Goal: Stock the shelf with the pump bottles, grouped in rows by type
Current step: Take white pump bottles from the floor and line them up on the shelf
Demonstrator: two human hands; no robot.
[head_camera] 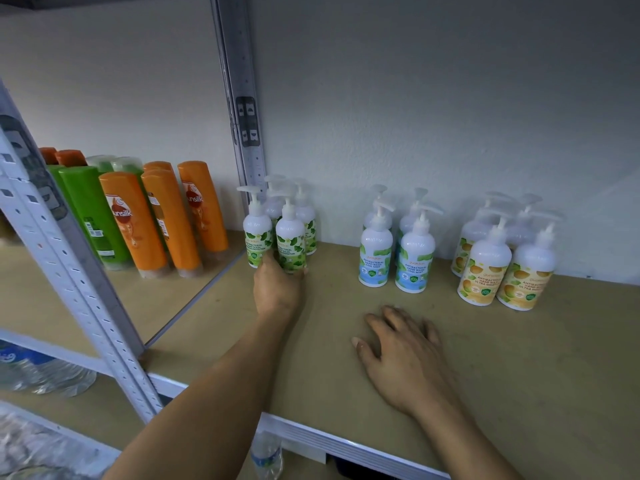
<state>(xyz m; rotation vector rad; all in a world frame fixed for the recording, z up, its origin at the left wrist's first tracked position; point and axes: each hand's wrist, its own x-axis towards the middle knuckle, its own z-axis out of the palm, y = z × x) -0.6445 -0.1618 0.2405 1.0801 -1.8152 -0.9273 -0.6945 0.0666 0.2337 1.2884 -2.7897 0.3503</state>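
Three groups of white pump bottles stand at the back of the brown shelf board (519, 375). The green-label group (258, 233) is on the left, the blue-label group (375, 252) in the middle, the orange-label group (481, 271) on the right. My left hand (278, 289) grips the base of the front green-label bottle (291, 242), which stands upright on the board. My right hand (401, 355) lies flat on the board with fingers spread, in front of the blue-label group and apart from it.
A grey perforated upright (242, 109) stands just behind the green-label group. Beyond it, the neighbouring shelf holds orange shampoo bottles (152, 223) and green ones (93, 216). Clear water bottles (45, 372) lie on a lower shelf at left. The white front rail (346, 445) edges the board.
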